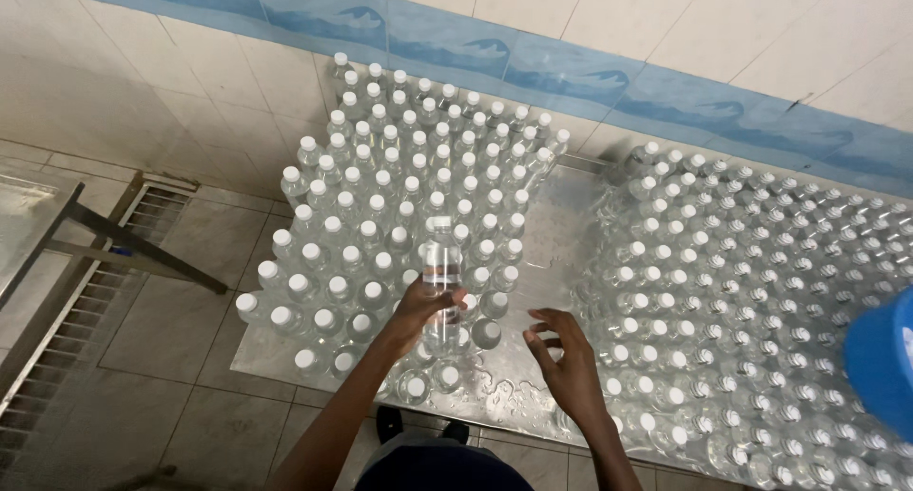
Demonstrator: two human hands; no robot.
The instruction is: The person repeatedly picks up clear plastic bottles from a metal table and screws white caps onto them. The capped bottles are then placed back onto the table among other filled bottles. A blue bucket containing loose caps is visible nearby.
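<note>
While left hand (418, 310) grips 1 clear bottle (442, 263) raised over packed left batch (380, 234), right hand (571, 367) hovers spread, empty; slip likely topples capped neighbours on wet steel table (547, 234).

Bare lane between two bottle crowds

A strip of steel table (547, 234) lies open; capped bottles left (380, 206) and right (761, 291) wall it in.

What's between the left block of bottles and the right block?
In the head view, a bare strip of steel tabletop separates the left block from the right block.
</note>
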